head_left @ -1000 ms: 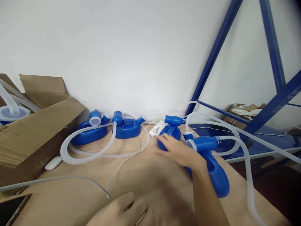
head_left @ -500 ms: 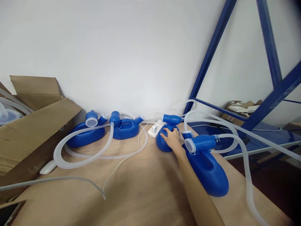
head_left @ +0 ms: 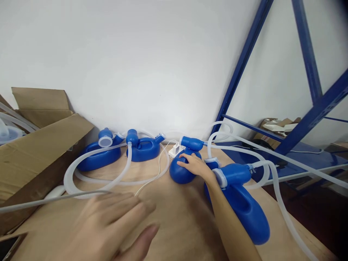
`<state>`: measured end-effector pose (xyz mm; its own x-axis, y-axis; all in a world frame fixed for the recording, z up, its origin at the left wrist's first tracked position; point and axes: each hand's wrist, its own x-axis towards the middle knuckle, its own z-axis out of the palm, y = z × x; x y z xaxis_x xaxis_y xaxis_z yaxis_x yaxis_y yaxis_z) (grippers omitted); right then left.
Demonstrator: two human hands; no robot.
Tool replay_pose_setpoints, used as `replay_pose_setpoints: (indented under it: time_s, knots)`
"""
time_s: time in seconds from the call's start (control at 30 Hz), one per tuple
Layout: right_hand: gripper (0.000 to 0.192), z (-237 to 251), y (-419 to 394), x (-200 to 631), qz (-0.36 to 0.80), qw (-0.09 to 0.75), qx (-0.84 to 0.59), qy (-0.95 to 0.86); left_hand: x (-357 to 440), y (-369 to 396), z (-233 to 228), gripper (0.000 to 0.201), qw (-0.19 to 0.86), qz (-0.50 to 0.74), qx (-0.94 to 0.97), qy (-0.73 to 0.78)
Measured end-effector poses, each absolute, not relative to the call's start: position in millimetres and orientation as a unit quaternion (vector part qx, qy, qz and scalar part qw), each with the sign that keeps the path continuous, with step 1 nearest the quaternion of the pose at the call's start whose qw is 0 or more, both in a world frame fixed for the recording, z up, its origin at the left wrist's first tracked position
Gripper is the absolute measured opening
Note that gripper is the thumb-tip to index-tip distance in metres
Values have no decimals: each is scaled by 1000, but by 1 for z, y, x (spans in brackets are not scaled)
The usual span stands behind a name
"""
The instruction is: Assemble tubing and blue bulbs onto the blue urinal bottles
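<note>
My right hand (head_left: 194, 163) grips the blue urine bottle (head_left: 179, 173) by its handle side, with the thumb and fingers curled over it. A blue funnel-shaped cup (head_left: 193, 143) with a clear hose sits above that bottle's far end. Blurred by motion, my left hand (head_left: 108, 224) hangs low over the table at the front, its thumb apart from the fingers and nothing seen in it. Beside my right forearm lies a second urine bottle (head_left: 251, 219), topped by a blue cup (head_left: 236, 174) with its own hose (head_left: 281, 195).
Two more blue bottles, a left one (head_left: 99, 159) and a middle one (head_left: 145, 150), stand by the wall with a looped hose (head_left: 69, 177). An open cardboard box (head_left: 40, 159) fills the left. A white power strip (head_left: 175, 150) lies behind. Blue shelving (head_left: 244, 61) borders the right.
My left hand has come into view at the lower left. The gripped bottle has shifted left and toward me with my right hand; the right-hand bottle has also slid nearer.
</note>
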<state>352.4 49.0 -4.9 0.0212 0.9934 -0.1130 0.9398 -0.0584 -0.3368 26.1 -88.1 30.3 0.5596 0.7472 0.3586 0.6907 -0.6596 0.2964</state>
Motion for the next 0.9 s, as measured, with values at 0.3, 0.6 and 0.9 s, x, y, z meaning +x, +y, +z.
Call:
replay_pose_setpoints:
  time_s: [0.3, 0.6, 0.9]
  knots:
    - [58, 31, 16, 355, 242, -29, -636, -732, 117, -36, -24, 75, 169, 168, 836, 493]
    - [45, 58, -39, 318, 186, -13, -558, -809, 157, -16, -82, 95, 221, 244, 832, 446]
    - [89, 14, -158, 386, -189, 145, -558, -795, 130, -25, -35, 87, 169, 62, 855, 487]
